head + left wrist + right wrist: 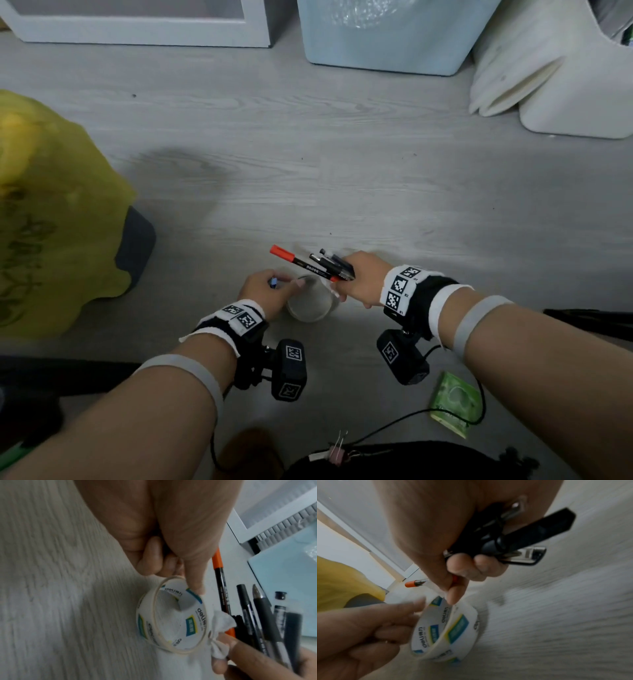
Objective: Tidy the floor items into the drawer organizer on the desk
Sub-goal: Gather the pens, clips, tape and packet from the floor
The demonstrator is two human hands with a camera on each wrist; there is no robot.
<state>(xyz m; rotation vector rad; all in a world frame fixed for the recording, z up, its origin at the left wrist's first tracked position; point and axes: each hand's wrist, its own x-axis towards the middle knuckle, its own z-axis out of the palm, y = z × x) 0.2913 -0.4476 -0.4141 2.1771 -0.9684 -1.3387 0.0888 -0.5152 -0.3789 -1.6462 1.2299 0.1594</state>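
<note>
Gripping pens (320, 265), fingers (452, 595) pinch tape roll (310, 303) rim.

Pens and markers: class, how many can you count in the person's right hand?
5 at least: an orange-capped marker and four black pens side by side in the right hand; more may be hidden in its grip.

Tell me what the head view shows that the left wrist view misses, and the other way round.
Only the head view shows the green packet, the binder clips, the yellow bag and the small blue thing in the left hand. Only the left wrist view shows the printing inside the tape roll and the crumpled tape end. Both show the roll between both hands and the pens in the right hand.
</note>
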